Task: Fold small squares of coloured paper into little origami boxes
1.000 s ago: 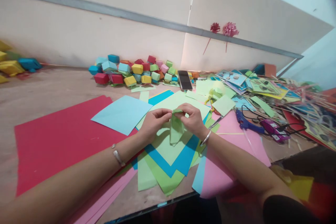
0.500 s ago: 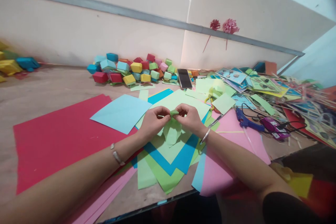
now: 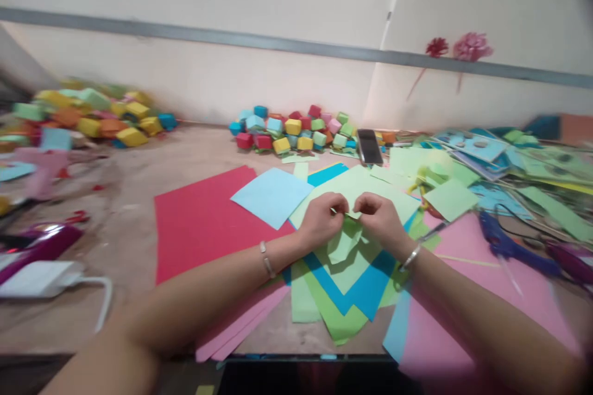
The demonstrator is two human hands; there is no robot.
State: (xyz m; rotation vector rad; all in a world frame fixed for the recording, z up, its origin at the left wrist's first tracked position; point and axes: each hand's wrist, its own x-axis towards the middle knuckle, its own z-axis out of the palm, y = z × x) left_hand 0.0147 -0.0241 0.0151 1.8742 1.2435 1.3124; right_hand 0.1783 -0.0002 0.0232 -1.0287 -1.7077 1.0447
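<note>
A partly folded pale green paper [image 3: 343, 243] is held up over the sheets in the middle. My left hand [image 3: 324, 217] pinches its upper left edge with closed fingers. On the other side, my right hand [image 3: 380, 219] grips the upper right edge, fingers curled in. The two hands are close together, with a small gap between them. Below the folded piece lie a larger light green sheet [image 3: 306, 201] and blue sheets [image 3: 370, 296]. A light blue square [image 3: 273, 194] rests on a red sheet [image 3: 204, 216] to the left of my hands.
Small folded paper boxes [image 3: 293, 127] are heaped by the wall, beside a phone [image 3: 369, 147]. More boxes [image 3: 90, 128] lie at the far left. A blue glue gun [image 3: 504, 244] rests on pink paper [image 3: 463, 296] at right. A white plug [image 3: 39, 279] is at the left.
The view has swung left, so things appear farther right and more of the left side shows. Both hands still hold the folded green paper, its top edge now turned differently.
</note>
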